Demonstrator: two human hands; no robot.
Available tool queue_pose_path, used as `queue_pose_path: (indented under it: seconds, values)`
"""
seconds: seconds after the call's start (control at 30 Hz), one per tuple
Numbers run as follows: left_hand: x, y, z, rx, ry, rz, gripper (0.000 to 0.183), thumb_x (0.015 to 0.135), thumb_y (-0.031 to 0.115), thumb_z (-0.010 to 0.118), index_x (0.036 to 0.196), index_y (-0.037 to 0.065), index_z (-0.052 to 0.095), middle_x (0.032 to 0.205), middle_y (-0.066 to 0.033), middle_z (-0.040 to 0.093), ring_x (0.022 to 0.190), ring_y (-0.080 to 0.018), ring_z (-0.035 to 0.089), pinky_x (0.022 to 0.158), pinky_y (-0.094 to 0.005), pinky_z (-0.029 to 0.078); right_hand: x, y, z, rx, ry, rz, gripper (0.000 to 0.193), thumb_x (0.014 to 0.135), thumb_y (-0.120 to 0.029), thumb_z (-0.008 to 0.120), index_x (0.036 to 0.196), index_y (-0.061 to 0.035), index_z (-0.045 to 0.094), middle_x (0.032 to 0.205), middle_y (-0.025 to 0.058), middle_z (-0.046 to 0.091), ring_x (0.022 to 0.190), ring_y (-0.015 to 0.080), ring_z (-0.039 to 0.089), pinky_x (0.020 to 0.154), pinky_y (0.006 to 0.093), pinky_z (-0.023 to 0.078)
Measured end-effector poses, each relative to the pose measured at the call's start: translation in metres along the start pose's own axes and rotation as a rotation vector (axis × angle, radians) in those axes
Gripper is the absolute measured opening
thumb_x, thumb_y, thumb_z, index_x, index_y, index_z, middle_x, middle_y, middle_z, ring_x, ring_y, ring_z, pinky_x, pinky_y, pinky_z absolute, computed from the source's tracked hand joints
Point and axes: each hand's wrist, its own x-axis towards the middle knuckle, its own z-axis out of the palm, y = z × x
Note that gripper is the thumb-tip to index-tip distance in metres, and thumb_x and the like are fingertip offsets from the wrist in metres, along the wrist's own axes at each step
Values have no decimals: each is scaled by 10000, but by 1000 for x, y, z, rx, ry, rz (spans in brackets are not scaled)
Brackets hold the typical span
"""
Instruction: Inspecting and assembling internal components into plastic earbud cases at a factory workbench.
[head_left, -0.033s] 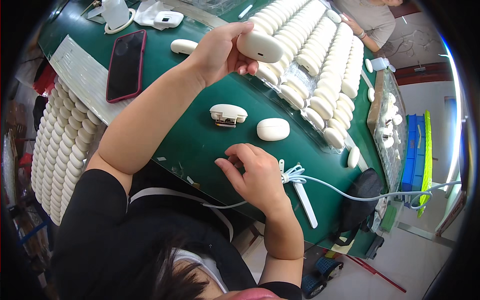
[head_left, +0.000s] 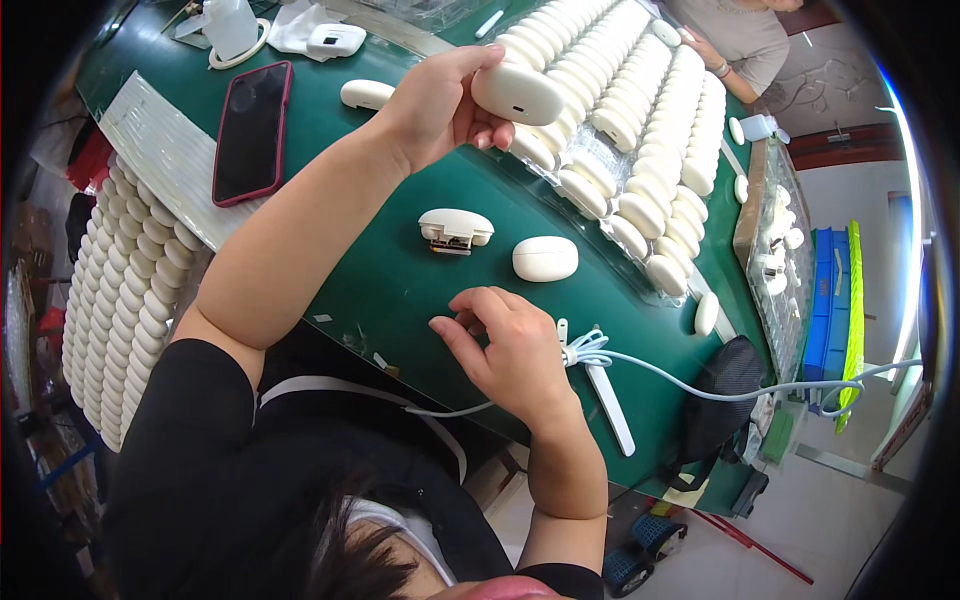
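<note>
Up by the left edge of the packed rows of white cases [head_left: 672, 130], my left hand [head_left: 438, 105] grips one white case [head_left: 518, 95], small dark slot facing me! Right hand [head_left: 515, 345] empty, fingers loosely curled, just below the closed case [head_left: 546, 259] and opened case [head_left: 455, 228] on the green table [head_left: 400, 300]. Looks like single-case handling; lifting or placing, I can't tell. Next move calls, I'd judge, for steady fingers, clear of the neighbours.
</note>
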Motion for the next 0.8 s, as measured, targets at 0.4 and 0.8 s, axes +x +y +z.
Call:
queue_pose_path:
  seconds: [0.4, 0.8]
  values:
    - [3, -1, 0, -1, 41, -25, 414, 970, 325, 375, 970, -44, 562, 735, -111, 586, 582, -165, 562, 481, -247, 403, -1, 1, 0, -24, -14, -5, 211, 822, -194, 711, 853, -21, 596, 736, 96, 624, 635, 220, 625, 581, 320, 495]
    - [3, 2, 1, 3, 21, -25, 416, 975, 325, 372, 989, -49, 552, 778, -125, 594, 566, -162, 557, 476, -244, 409, -2, 0, -2, -21, -10, 3, 208, 819, -198, 708, 836, -22, 598, 751, 95, 627, 652, 231, 629, 596, 331, 498]
